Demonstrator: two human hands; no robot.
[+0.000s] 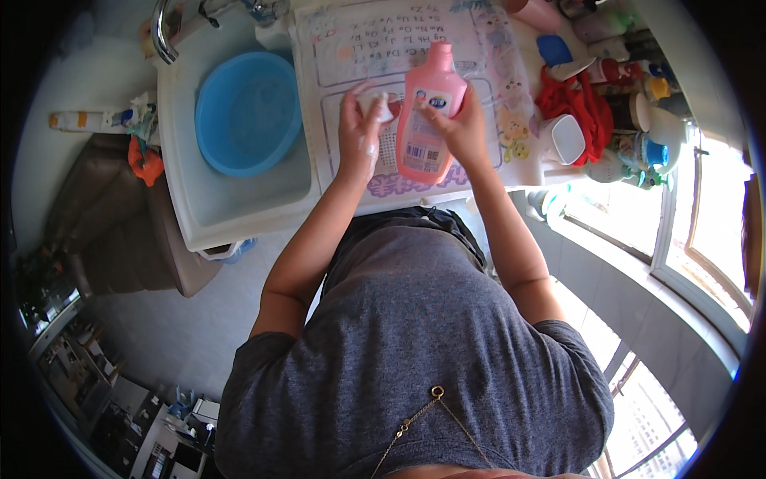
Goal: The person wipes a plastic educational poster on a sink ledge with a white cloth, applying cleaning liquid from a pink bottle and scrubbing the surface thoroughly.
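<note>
My right hand (464,129) grips a pink plastic bottle (426,129) by its side, thumb across the front. The bottle is upright with its neck away from me, and no cap shows on it. Its label bears writing and printed codes. To the left of the bottle, my left hand (357,129) holds a small white, foamy thing (376,106) between thumb and fingers. Whether that is a sponge or a cloth cannot be told. White suds cling to the left thumb and wrist. Below both hands lies a printed mat (341,72) with letters and cartoon animals.
A blue basin (206,117) sits in the white sink (263,203) on the left, near a chrome faucet (161,36). At right are a red cloth (589,114), a white container (565,139) and several bottles (646,149). A brown sofa (119,227) stands beyond the sink.
</note>
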